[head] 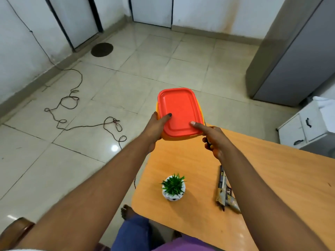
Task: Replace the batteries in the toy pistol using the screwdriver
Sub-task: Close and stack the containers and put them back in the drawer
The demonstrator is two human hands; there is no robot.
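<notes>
Red lid point(179, 111) faces me; my left hand point(157, 127) grips the yellow box point(164, 135), my right hand point(211, 138) clutches the screwdriver point(206, 140), forefinger on the lid. Better set it on the counter point(272, 174); the toy pistol point(224, 191) lies there.

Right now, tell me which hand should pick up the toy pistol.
Probably the right hand: the pistol lies on the table beside the right forearm. But it already holds the screwdriver, and both hands hold the box.
</notes>
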